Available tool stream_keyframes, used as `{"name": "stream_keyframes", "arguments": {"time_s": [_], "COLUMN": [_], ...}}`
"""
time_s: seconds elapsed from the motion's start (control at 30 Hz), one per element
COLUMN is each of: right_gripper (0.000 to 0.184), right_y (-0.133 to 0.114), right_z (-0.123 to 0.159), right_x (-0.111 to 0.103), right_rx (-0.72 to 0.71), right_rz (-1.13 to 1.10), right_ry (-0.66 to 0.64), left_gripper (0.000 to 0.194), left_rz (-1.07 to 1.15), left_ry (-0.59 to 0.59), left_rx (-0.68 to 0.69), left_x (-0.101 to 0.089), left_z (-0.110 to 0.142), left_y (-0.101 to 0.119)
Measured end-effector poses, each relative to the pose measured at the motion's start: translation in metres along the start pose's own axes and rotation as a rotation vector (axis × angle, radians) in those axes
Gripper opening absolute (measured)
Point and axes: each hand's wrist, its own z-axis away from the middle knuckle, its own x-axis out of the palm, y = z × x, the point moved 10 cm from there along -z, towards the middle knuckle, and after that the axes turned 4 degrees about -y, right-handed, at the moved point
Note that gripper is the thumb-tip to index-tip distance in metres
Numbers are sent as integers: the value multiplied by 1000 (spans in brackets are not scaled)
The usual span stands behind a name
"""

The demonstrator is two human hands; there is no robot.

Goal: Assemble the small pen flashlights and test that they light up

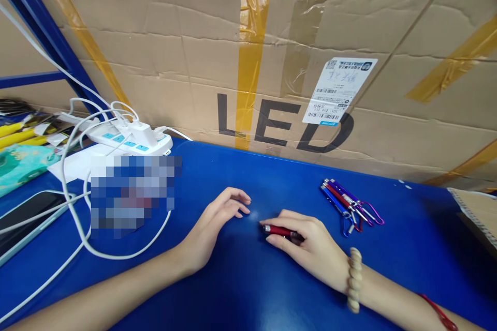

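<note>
My right hand (316, 242) is closed around a small red flashlight (278, 230), thumb on the near side and fingers on the far side. The flashlight's silver-rimmed end points left, and its rear part is hidden in my palm. My left hand (212, 227) hovers over the table to the left, fingers slightly bent and apart, holding nothing. Behind my right hand lie several similar slim flashlights: a blue one (333, 200), a red one (341, 197) and purple ones (345, 192), with coloured carabiner clips at their near ends.
A large cardboard box (209, 36) stands along the back of the blue table (240, 289). At the left are a white power strip (128, 137), looping white cables (116, 257), a phone (33, 217) and a blurred-out item (134, 194). Another carton (476, 209) sits at the right edge.
</note>
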Motion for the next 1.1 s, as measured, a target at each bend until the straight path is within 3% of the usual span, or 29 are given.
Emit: {"name": "stream_keyframes", "arguments": {"time_s": [0.43,0.8,1.1], "right_gripper": [38,41,37], "right_y": [-3,0,-6], "right_z": [-1,0,0], "right_x": [3,1,1], "right_rx": [-74,-67,-90], "right_rz": [14,42,40], "right_ry": [-19,-9,-27], "left_gripper": [20,19,18], "left_rz": [-2,-11,16], "left_ry": [10,-34,-1], "left_rx": [-3,34,1], "left_x": [-1,-3,-2], "left_z": [0,-2,-1], "left_y": [1,-6,-3]}}
